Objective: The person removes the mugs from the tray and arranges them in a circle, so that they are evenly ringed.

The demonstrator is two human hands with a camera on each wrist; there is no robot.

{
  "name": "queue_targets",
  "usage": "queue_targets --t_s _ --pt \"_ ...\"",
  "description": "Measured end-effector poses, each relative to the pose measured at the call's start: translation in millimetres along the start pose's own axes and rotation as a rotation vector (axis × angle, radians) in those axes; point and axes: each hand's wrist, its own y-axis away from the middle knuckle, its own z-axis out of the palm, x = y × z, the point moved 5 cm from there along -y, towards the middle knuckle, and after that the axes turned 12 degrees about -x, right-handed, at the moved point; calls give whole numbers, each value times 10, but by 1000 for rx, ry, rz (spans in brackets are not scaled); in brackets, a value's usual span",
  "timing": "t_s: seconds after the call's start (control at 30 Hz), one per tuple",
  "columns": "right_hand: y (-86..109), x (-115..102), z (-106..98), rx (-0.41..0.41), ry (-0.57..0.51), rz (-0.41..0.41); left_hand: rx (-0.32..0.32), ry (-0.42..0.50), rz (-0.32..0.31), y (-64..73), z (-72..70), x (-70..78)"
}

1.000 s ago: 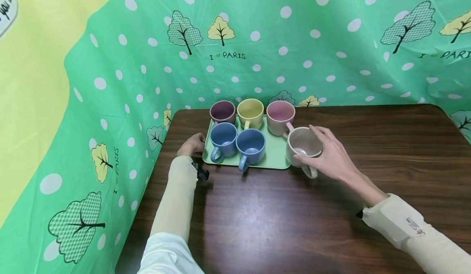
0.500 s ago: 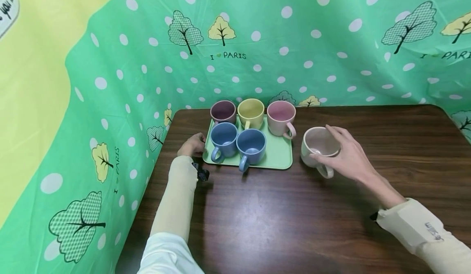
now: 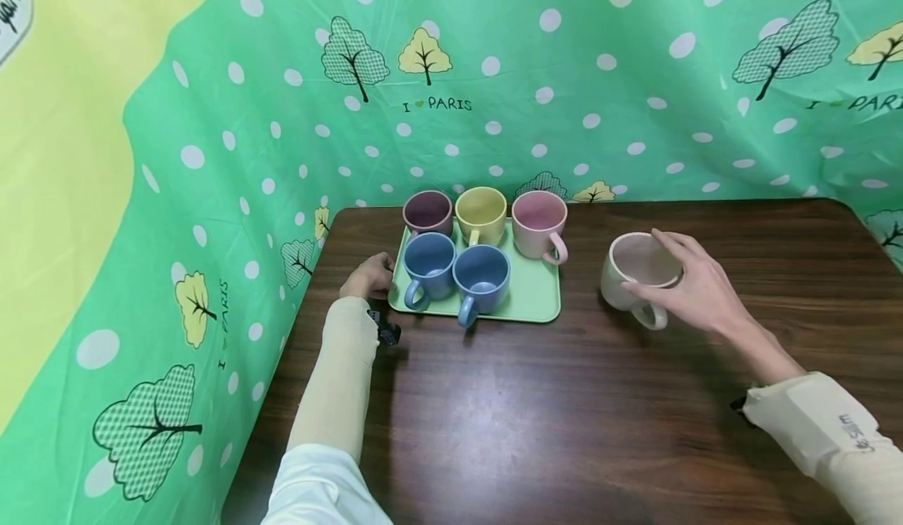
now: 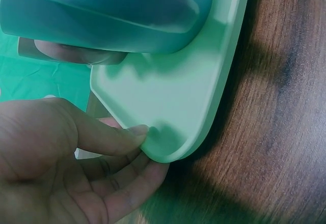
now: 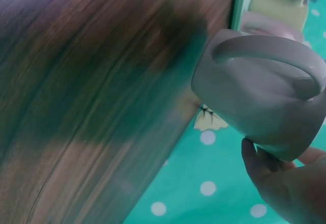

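My right hand grips a greyish-beige mug by its rim, to the right of the tray. In the right wrist view that mug seems raised off the tabletop, its handle towards the camera. At the left end of the light green tray, my left hand pinches the rim, thumb on top and fingers beneath in the left wrist view. The tray bears two blue mugs, left and right, in front. Behind them are a purple mug, a yellow mug and a pink mug.
The dark wooden table extends in front of the tray and off to the right. A green and yellow printed cloth hangs along its back and left side. Bare tray surface shows at the tray's front right corner.
My right hand has carried the greyish-beige mug rightward, from over the tray's right end to beyond it. The left hand and the other mugs have stayed in place.
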Motion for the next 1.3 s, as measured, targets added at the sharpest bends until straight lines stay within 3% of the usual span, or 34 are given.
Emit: queue_targets --t_s 0.83,1.3 --pt "-31 440 -270 -13 -9 17 -6 -13 -2 25 -5 31" --pt "-89 689 -428 -117 3 52 -11 -3 -14 17 -9 17"
